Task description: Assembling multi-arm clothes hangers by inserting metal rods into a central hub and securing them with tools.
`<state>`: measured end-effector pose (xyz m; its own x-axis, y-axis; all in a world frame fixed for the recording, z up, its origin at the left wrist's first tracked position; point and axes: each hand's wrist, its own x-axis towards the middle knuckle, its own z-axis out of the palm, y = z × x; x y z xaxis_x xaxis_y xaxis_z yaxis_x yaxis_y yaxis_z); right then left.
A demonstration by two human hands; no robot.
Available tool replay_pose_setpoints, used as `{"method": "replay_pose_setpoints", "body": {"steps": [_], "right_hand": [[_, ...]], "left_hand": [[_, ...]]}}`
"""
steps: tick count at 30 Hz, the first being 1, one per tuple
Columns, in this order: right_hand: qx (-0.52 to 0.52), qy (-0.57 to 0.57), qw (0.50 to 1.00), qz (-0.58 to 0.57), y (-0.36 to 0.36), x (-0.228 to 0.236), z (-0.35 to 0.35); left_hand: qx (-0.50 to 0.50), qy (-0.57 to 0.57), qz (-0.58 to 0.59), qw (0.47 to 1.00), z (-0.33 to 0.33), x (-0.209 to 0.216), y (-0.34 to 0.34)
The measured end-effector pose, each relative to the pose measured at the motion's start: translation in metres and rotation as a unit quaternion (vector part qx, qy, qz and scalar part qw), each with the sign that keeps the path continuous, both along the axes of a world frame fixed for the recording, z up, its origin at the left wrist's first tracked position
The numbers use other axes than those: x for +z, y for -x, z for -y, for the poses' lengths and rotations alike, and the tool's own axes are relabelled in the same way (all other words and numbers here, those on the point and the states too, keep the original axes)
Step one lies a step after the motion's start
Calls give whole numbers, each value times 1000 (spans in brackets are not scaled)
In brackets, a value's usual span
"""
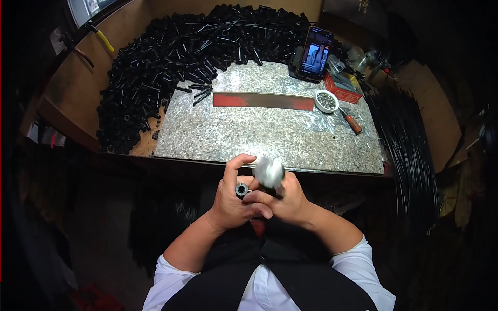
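Close to my body, just past the near edge of the worktop, my two hands are together. My left hand (226, 203) is closed around a small black tube (241, 189), its round open end facing up, while the index finger is raised and curled. My right hand (294, 201) grips a tool with a silvery round head (269, 172). That head is smeared by motion, so its kind is unclear, and the fingers mostly hide its dark lower part. The right fingers touch the left hand beside the tube.
A speckled stone slab (249, 135) bears a red-and-brown strip (263, 101), a white bowl of small metal parts (326, 101) and an orange-handled screwdriver (351, 121). Behind lies a heap of black parts (150, 72). A phone (315, 54), a red box (342, 88) and long black rods (407, 150) are rightward.
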<state>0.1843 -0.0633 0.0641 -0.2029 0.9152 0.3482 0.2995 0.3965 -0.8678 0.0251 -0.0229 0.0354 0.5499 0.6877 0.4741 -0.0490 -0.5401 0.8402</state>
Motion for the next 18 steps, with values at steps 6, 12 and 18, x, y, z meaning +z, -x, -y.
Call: {"method": "replay_pose_setpoints", "body": {"steps": [6,12,18], "right_hand": [[35,222,974,-28,-11,21,4],[17,46,988,144,-39,20,19],[-34,-83,914,397,-47,35,39]], "left_hand": [[22,150,113,982,0,0,5],[52,211,146,965,-7,4,15],[46,171,112,978,-11,8,19]]}}
